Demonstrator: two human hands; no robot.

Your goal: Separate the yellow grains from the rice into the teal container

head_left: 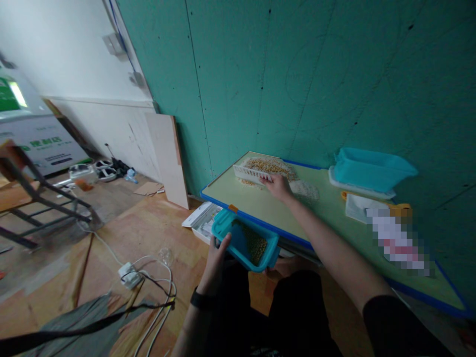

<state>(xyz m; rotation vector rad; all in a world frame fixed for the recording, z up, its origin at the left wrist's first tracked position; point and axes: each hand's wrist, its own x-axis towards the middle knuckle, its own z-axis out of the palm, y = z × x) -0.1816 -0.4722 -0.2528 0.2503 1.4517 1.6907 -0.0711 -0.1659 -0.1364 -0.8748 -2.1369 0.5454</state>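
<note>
My left hand (pixel 215 265) grips the near rim of a teal plastic tub (pixel 245 243) that holds a layer of yellowish beans, held just below the table's front edge. My right hand (pixel 277 187) reaches across the pale green table (pixel 260 206) and rests palm down, fingers bent, on the rim of a white slotted basket (pixel 250 173) filled with the same beans. A few loose beans lie beside the basket. A pile of white grains (pixel 305 189) sits right of my hand.
A teal lidded container (pixel 372 169) on a white tray stands at the back right, with white paper and an orange item beside it. A white tray (pixel 201 223), a power strip (pixel 129 274) and cables lie on the wooden floor. A board leans against the green wall.
</note>
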